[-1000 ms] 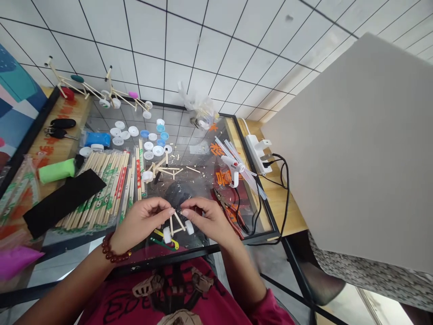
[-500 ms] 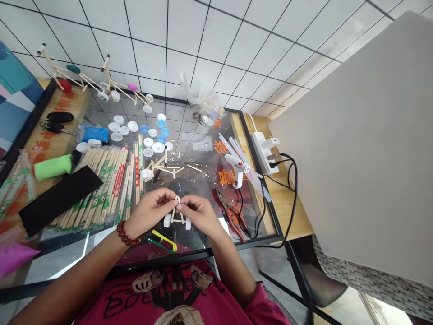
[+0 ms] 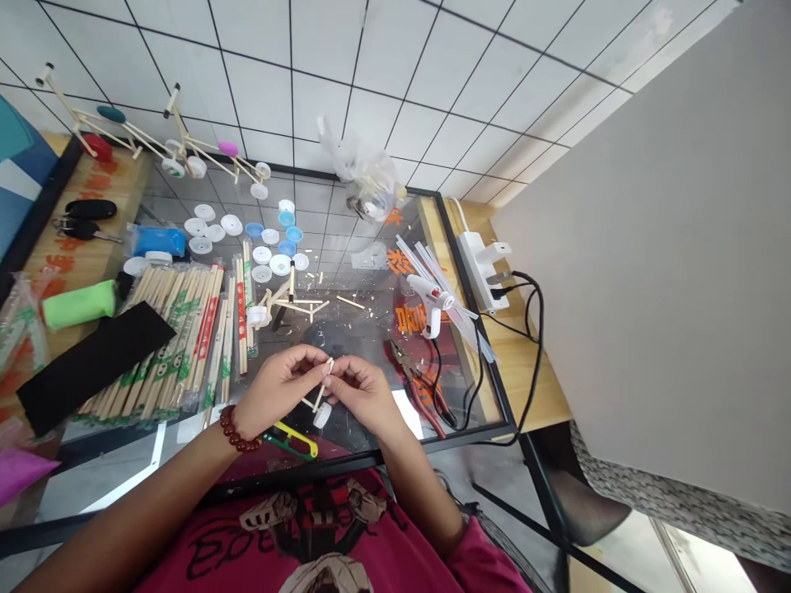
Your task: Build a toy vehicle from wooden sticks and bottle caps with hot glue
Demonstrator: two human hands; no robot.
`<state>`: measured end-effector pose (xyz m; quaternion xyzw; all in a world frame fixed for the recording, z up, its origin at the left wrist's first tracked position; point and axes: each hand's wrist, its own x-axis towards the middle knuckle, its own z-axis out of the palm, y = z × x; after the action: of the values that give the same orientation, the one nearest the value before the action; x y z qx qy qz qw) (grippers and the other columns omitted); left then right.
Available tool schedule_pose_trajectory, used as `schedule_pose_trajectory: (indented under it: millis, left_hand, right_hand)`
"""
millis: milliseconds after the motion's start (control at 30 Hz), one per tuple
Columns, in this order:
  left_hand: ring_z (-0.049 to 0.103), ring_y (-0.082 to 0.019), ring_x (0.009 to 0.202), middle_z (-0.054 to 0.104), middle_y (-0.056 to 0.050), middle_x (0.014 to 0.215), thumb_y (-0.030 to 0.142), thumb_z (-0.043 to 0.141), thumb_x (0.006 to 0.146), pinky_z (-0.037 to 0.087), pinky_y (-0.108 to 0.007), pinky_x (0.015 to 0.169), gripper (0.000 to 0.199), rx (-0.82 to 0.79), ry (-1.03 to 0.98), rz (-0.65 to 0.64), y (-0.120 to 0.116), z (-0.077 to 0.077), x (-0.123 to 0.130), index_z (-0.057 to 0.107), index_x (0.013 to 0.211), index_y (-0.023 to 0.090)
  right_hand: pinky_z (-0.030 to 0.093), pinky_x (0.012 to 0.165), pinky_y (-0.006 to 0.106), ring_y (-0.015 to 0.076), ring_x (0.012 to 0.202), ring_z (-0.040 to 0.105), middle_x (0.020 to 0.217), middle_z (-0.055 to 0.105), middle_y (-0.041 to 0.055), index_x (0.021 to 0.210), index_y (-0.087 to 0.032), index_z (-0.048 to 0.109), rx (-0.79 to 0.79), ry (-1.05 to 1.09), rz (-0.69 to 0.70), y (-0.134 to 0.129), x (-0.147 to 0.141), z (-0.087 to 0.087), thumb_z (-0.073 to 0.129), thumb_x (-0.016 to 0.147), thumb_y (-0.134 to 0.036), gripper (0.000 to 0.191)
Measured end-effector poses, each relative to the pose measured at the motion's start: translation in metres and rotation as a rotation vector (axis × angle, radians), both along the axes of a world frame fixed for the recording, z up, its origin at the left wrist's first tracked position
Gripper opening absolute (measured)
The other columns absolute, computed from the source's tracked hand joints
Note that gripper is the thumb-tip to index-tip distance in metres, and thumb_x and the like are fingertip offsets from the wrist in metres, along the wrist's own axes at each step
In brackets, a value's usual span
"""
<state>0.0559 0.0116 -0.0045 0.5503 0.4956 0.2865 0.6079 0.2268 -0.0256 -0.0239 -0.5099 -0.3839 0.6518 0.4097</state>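
A small frame of chopstick pieces (image 3: 319, 399) with a white bottle-cap wheel (image 3: 321, 415) hangs between my hands, low over the glass table. My left hand (image 3: 285, 383) pinches its upper end between thumb and fingertips. From the other side, my right hand (image 3: 362, 390) pinches the same end, its thumb close to the left one. Fingers cover the joint and part of the frame. Below my left wrist lies a yellow-and-green cutter (image 3: 292, 441). Beyond the hands sits another stick assembly (image 3: 297, 305) with a black-tipped upright and a white cap.
Packaged chopsticks (image 3: 166, 346) and a black strip (image 3: 95, 366) lie left. White and blue bottle caps (image 3: 270, 236) are scattered behind. Pliers (image 3: 415, 387), a glue gun (image 3: 432, 305) and glue sticks lie right, their cord near a power strip (image 3: 483, 268). Finished stick tricycles (image 3: 185, 136) stand at the back.
Both hands have turned the frame: two cap wheels showed below the fingers before, now one shows and the frame leans. The whole view has shifted slightly.
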Motion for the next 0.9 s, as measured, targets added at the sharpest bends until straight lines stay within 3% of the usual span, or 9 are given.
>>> schedule_pose_trajectory:
  millis: [67, 167, 300, 367, 433, 500, 600, 800, 900]
  left_hand:
    - [0.066, -0.018, 0.079, 0.075, -0.004, 0.085, 0.049, 0.069, 0.086, 0.053, -0.028, 0.074, 0.033, 0.0, 0.02, -0.037, -0.001, 0.0, 0.0, 0.076, 0.092, 0.018]
    - [0.062, -0.016, 0.071, 0.072, -0.002, 0.076, 0.052, 0.066, 0.088, 0.049, -0.026, 0.068, 0.035, -0.013, 0.044, -0.084, -0.002, 0.002, -0.001, 0.076, 0.087, 0.018]
    - [0.065, -0.016, 0.069, 0.076, -0.004, 0.079, 0.059, 0.069, 0.085, 0.051, -0.027, 0.069, 0.041, -0.132, -0.012, -0.062, -0.003, 0.008, -0.001, 0.075, 0.087, 0.018]
    - [0.067, -0.017, 0.073, 0.078, -0.006, 0.081, 0.062, 0.074, 0.08, 0.053, -0.029, 0.074, 0.045, -0.193, -0.031, -0.029, -0.003, 0.009, 0.0, 0.077, 0.091, 0.018]
    - [0.069, -0.019, 0.077, 0.079, -0.007, 0.081, 0.064, 0.077, 0.075, 0.054, -0.031, 0.08, 0.05, -0.234, -0.047, 0.002, -0.004, 0.008, 0.0, 0.079, 0.094, 0.018]
    - [0.069, -0.02, 0.08, 0.08, -0.007, 0.082, 0.065, 0.08, 0.071, 0.054, -0.033, 0.083, 0.053, -0.267, -0.062, 0.018, -0.005, 0.007, 0.002, 0.082, 0.097, 0.019]
    - [0.068, -0.021, 0.081, 0.08, -0.008, 0.084, 0.065, 0.082, 0.068, 0.053, -0.033, 0.082, 0.055, -0.305, -0.083, 0.024, -0.008, 0.008, 0.004, 0.084, 0.097, 0.019]
    - [0.061, -0.019, 0.076, 0.076, -0.006, 0.081, 0.065, 0.078, 0.072, 0.05, -0.03, 0.074, 0.051, -0.263, -0.061, -0.004, -0.014, 0.016, 0.002, 0.086, 0.095, 0.02]
    - [0.062, -0.019, 0.082, 0.077, -0.007, 0.088, 0.064, 0.074, 0.078, 0.05, -0.03, 0.078, 0.048, -0.224, -0.063, -0.036, -0.017, 0.015, -0.001, 0.086, 0.097, 0.021]
  right_hand:
    - [0.056, 0.061, 0.025, 0.0134, 0.065, 0.065, 0.075, 0.07, -0.0021, 0.088, -0.022, 0.072, 0.065, -0.075, -0.001, -0.003, 0.001, 0.002, 0.081, 0.081, -0.051, 0.031]
    - [0.056, 0.07, 0.028, 0.0155, 0.072, 0.068, 0.081, 0.074, 0.0007, 0.089, -0.022, 0.075, 0.255, -0.38, -0.033, -0.012, 0.014, 0.012, 0.078, 0.087, -0.04, 0.018]
    - [0.058, 0.081, 0.034, 0.0207, 0.088, 0.071, 0.097, 0.076, 0.0061, 0.093, -0.024, 0.072, 0.462, -0.838, -0.173, -0.037, 0.062, 0.027, 0.073, 0.094, -0.036, 0.013]
    - [0.058, 0.09, 0.041, 0.0261, 0.101, 0.071, 0.107, 0.074, 0.0094, 0.094, -0.024, 0.07, 0.465, -1.064, -0.222, -0.052, 0.091, 0.028, 0.074, 0.093, -0.038, 0.015]
    - [0.058, 0.091, 0.048, 0.0309, 0.104, 0.07, 0.112, 0.072, 0.0115, 0.096, -0.023, 0.069, 0.412, -1.224, -0.148, -0.065, 0.113, 0.024, 0.077, 0.09, -0.04, 0.02]
    - [0.058, 0.094, 0.05, 0.0337, 0.111, 0.069, 0.12, 0.068, 0.0143, 0.096, -0.022, 0.069, 0.391, -1.288, -0.063, -0.074, 0.126, 0.017, 0.076, 0.09, -0.04, 0.02]
    - [0.059, 0.096, 0.05, 0.0354, 0.119, 0.066, 0.131, 0.061, 0.0186, 0.099, -0.021, 0.07, 0.387, -1.354, -0.059, -0.079, 0.13, 0.009, 0.074, 0.091, -0.038, 0.019]
    - [0.059, 0.088, 0.048, 0.0311, 0.098, 0.07, 0.107, 0.068, 0.0124, 0.097, -0.022, 0.074, 0.359, -1.431, 0.02, -0.082, 0.131, 0.004, 0.073, 0.091, -0.033, 0.013]
    - [0.059, 0.089, 0.045, 0.0289, 0.1, 0.069, 0.115, 0.065, 0.0134, 0.093, -0.022, 0.078, 0.421, -1.428, 0.014, -0.082, 0.133, 0.003, 0.072, 0.09, -0.03, 0.01]
